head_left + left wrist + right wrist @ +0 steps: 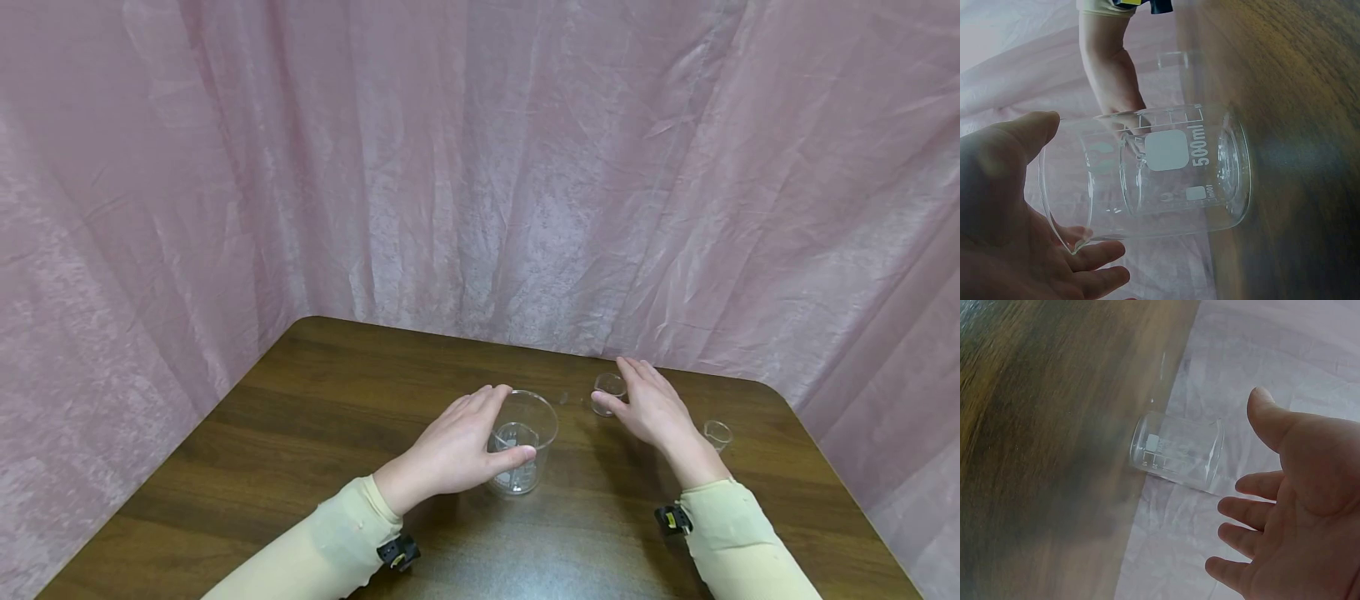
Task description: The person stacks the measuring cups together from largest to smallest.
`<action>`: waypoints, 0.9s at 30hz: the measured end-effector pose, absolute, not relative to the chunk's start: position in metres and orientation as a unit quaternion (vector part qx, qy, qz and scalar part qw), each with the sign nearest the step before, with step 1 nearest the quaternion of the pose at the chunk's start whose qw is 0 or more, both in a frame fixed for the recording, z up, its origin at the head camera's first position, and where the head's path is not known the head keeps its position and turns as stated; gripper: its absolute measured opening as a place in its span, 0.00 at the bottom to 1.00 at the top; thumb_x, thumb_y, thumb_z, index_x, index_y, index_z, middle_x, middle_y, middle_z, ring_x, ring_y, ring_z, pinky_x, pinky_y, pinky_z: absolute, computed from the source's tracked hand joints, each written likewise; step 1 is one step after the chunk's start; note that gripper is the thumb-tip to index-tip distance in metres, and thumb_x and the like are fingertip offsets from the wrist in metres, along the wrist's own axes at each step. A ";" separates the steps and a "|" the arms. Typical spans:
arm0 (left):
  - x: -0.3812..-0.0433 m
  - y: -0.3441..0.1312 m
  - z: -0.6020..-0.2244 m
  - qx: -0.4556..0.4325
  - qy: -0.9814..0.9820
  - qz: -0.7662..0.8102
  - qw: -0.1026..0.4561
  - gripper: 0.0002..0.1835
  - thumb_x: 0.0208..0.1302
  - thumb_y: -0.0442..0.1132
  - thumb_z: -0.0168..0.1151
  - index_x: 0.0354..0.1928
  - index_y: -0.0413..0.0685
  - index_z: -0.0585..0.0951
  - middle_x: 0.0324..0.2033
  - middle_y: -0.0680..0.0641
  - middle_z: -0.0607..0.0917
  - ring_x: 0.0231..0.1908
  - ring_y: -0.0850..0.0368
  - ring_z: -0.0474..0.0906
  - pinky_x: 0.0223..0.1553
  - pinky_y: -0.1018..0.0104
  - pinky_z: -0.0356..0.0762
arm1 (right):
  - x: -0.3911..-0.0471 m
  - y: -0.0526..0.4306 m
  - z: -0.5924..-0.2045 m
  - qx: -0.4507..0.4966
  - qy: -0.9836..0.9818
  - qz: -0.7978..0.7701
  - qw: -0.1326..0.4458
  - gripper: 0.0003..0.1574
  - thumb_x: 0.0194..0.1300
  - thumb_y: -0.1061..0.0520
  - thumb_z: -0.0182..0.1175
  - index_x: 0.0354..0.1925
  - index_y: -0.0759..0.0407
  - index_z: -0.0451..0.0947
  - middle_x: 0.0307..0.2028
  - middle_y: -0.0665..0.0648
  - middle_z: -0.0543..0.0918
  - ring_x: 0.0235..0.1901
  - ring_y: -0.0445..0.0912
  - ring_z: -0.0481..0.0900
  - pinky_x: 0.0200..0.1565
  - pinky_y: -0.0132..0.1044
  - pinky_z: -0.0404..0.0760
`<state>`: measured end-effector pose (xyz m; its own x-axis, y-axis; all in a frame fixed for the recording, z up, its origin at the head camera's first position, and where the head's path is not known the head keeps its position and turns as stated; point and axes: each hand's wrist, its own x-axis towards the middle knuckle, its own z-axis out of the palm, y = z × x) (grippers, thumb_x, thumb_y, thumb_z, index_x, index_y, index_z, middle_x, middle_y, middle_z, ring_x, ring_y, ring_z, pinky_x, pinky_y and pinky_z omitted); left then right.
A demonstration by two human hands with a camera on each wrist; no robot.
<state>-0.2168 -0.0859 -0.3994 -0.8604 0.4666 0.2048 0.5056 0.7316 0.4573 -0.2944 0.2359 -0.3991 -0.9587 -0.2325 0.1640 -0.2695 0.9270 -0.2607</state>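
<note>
One large beaker of clear glass stands upright on the brown wooden table, near its middle. It has a wide rim with a small pouring lip, a white square on its wall, and the white print "500ml" beside this square.

The left hand is spread around the upper part of this beaker, with the thumb on one side and the long fingers on the other (whether they press the glass, I cannot tell). The right hand reaches further toward the back edge; its thumb stands apart from the fingers, and its palm faces a small beaker with white marks. In the right wrist view, a narrow gap shows between the fingertips and the rim of this glass. Both forearms wear pale sleeves.

Inside the large beaker sits a smaller inner beaker, upright, with its own white marks. Another little beaker is just beside the right wrist, which partly hides it. Behind the table hangs a pink curtain.
</note>
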 end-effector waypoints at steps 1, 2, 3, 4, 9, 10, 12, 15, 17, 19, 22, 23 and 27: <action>-0.217 -0.086 -0.400 -0.261 -0.930 -0.256 0.038 0.52 0.74 0.69 0.66 0.84 0.41 0.63 0.80 0.37 0.71 0.80 0.38 0.64 0.82 0.42 0.59 | -0.295 0.236 -0.400 0.128 -0.980 0.142 0.064 0.53 0.81 0.38 0.64 0.80 0.77 0.61 0.78 0.80 0.65 0.80 0.74 0.58 0.80 0.68 0.56; -0.217 -0.086 -0.400 -0.261 -0.930 -0.256 0.038 0.52 0.74 0.69 0.66 0.84 0.41 0.63 0.79 0.37 0.71 0.80 0.38 0.64 0.82 0.42 0.59 | -0.296 0.236 -0.400 0.128 -0.980 0.142 0.063 0.53 0.81 0.38 0.63 0.80 0.77 0.61 0.77 0.80 0.65 0.80 0.75 0.58 0.80 0.68 0.57; -0.217 -0.086 -0.400 -0.261 -0.930 -0.256 0.039 0.52 0.74 0.69 0.66 0.84 0.41 0.63 0.79 0.37 0.71 0.80 0.38 0.64 0.82 0.42 0.59 | -0.296 0.236 -0.401 0.127 -0.980 0.142 0.061 0.53 0.81 0.38 0.63 0.80 0.77 0.61 0.77 0.80 0.65 0.80 0.75 0.58 0.79 0.68 0.57; -0.217 -0.086 -0.400 -0.261 -0.930 -0.256 0.038 0.52 0.74 0.69 0.66 0.84 0.41 0.63 0.80 0.37 0.71 0.80 0.38 0.64 0.82 0.42 0.59 | -0.297 0.236 -0.401 0.126 -0.980 0.142 0.059 0.53 0.82 0.38 0.63 0.81 0.76 0.61 0.78 0.80 0.65 0.80 0.75 0.58 0.79 0.68 0.57; -0.218 -0.086 -0.400 -0.259 -0.930 -0.257 0.033 0.52 0.74 0.70 0.66 0.85 0.41 0.63 0.80 0.38 0.70 0.81 0.38 0.62 0.82 0.42 0.58 | -0.299 0.238 -0.402 0.118 -0.982 0.143 0.041 0.55 0.82 0.36 0.62 0.82 0.75 0.59 0.78 0.80 0.64 0.79 0.74 0.60 0.78 0.68 0.61; -0.218 -0.086 -0.400 -0.258 -0.931 -0.257 0.032 0.52 0.74 0.70 0.65 0.85 0.41 0.63 0.81 0.38 0.69 0.81 0.38 0.62 0.82 0.42 0.58 | -0.300 0.238 -0.403 0.116 -0.982 0.144 0.038 0.55 0.82 0.36 0.62 0.82 0.75 0.58 0.79 0.80 0.64 0.79 0.74 0.61 0.78 0.68 0.61; -0.218 -0.086 -0.400 -0.257 -0.931 -0.257 0.030 0.53 0.74 0.70 0.65 0.85 0.41 0.63 0.81 0.38 0.69 0.82 0.39 0.62 0.82 0.42 0.57 | -0.300 0.239 -0.403 0.113 -0.982 0.146 0.031 0.56 0.82 0.35 0.61 0.83 0.75 0.57 0.79 0.80 0.63 0.79 0.74 0.61 0.78 0.68 0.61; -0.218 -0.086 -0.400 -0.257 -0.931 -0.256 0.029 0.53 0.74 0.70 0.65 0.85 0.41 0.62 0.81 0.38 0.69 0.82 0.39 0.61 0.82 0.43 0.57 | -0.302 0.239 -0.404 0.112 -0.982 0.147 0.028 0.56 0.82 0.36 0.62 0.83 0.75 0.57 0.79 0.79 0.63 0.79 0.74 0.61 0.78 0.68 0.61; -0.218 -0.086 -0.400 -0.257 -0.932 -0.256 0.027 0.53 0.75 0.71 0.64 0.85 0.41 0.62 0.81 0.38 0.68 0.82 0.39 0.61 0.82 0.43 0.57 | -0.304 0.238 -0.405 0.111 -0.983 0.147 0.026 0.55 0.82 0.37 0.62 0.83 0.75 0.58 0.79 0.79 0.63 0.79 0.74 0.61 0.77 0.68 0.62; -0.218 -0.087 -0.400 -0.256 -0.932 -0.257 0.024 0.53 0.75 0.71 0.64 0.86 0.42 0.62 0.81 0.38 0.68 0.82 0.39 0.61 0.83 0.43 0.57 | -0.305 0.238 -0.406 0.110 -0.983 0.145 0.024 0.55 0.82 0.36 0.62 0.83 0.74 0.58 0.79 0.79 0.63 0.79 0.74 0.60 0.78 0.68 0.62; -0.218 -0.087 -0.400 -0.255 -0.931 -0.259 0.022 0.53 0.75 0.71 0.64 0.86 0.42 0.62 0.82 0.39 0.68 0.82 0.39 0.60 0.83 0.43 0.56 | -0.306 0.238 -0.407 0.109 -0.983 0.143 0.019 0.56 0.82 0.35 0.62 0.83 0.74 0.57 0.79 0.78 0.63 0.79 0.73 0.60 0.78 0.68 0.61; -0.218 -0.087 -0.400 -0.255 -0.931 -0.259 0.022 0.53 0.75 0.71 0.64 0.85 0.42 0.62 0.82 0.39 0.68 0.83 0.39 0.60 0.83 0.43 0.56 | -0.306 0.238 -0.407 0.108 -0.984 0.142 0.017 0.56 0.82 0.34 0.61 0.83 0.73 0.57 0.79 0.78 0.63 0.79 0.73 0.60 0.77 0.68 0.62; -0.218 -0.087 -0.400 -0.257 -0.931 -0.259 0.024 0.53 0.75 0.71 0.64 0.85 0.40 0.62 0.81 0.39 0.68 0.82 0.39 0.60 0.83 0.43 0.57 | -0.308 0.238 -0.407 0.108 -0.985 0.137 0.014 0.56 0.82 0.34 0.61 0.83 0.73 0.57 0.79 0.78 0.64 0.78 0.74 0.61 0.76 0.69 0.63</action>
